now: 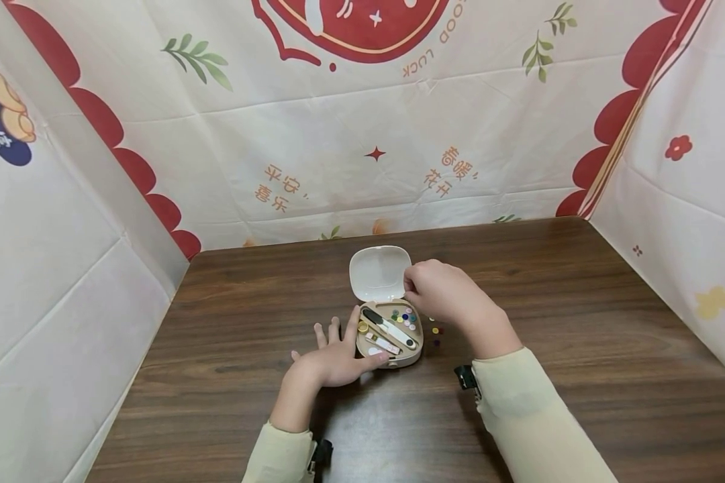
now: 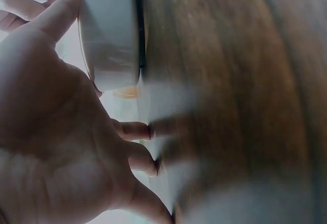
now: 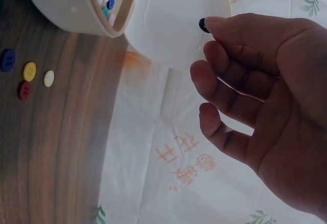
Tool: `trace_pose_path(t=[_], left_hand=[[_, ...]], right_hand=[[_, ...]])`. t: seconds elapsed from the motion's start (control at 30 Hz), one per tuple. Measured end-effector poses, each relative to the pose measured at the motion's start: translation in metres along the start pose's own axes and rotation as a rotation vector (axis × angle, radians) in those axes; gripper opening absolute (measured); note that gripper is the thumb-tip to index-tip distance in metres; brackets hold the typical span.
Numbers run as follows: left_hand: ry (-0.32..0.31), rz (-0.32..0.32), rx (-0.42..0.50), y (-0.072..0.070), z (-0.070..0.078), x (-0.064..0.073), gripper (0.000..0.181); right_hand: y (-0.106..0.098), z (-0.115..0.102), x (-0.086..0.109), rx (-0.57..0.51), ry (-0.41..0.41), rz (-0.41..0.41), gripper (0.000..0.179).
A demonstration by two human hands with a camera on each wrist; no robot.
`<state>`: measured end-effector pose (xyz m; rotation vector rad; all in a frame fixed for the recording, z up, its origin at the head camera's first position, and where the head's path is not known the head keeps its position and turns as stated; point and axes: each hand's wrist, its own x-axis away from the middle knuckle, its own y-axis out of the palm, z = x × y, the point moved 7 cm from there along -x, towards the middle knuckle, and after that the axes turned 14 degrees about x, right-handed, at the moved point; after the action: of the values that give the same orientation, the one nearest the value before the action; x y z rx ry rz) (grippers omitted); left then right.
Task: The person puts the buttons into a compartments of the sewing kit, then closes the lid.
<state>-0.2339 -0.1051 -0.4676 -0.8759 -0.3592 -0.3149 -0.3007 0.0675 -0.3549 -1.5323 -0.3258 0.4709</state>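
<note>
A small sewing box [image 1: 406, 362] stands on the table, its white lid [image 1: 379, 274] swung back. Buttons [image 1: 405, 316] lie in its right compartment, beside a long white tool with black ends [image 1: 393, 330] and a small pink-and-white case [image 1: 382, 343]. Thumb and index finger of my left hand [image 1: 332, 362] touch the box's front and left side, fingers straight and spread. Above the box's right edge, my right hand [image 1: 444, 292] pinches a dark button [image 3: 204, 25] between thumb and index finger, its other fingers loosely bent.
On the table right of the box lie loose buttons: a blue button [image 3: 7, 60], a yellow button [image 3: 29, 71], a red button [image 3: 24, 90] and a pale button [image 3: 48, 78]. A printed white cloth [image 1: 350, 134] hangs behind the wooden table [image 1: 235, 315] and along its sides.
</note>
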Motion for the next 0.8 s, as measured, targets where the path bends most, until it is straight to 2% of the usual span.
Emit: trace_pose_path(t=[0.47, 0.8], left_hand=[[-0.004, 0.0, 0.001, -0.001, 0.0, 0.001, 0.104], [-0.001, -0.005, 0.001, 0.0, 0.001, 0.002, 0.105]], right_hand=[[-0.004, -0.018, -0.014, 0.057, -0.067, -0.006, 0.022], [0.001, -0.023, -0.016, 0.048, -0.067, -0.019, 0.02]])
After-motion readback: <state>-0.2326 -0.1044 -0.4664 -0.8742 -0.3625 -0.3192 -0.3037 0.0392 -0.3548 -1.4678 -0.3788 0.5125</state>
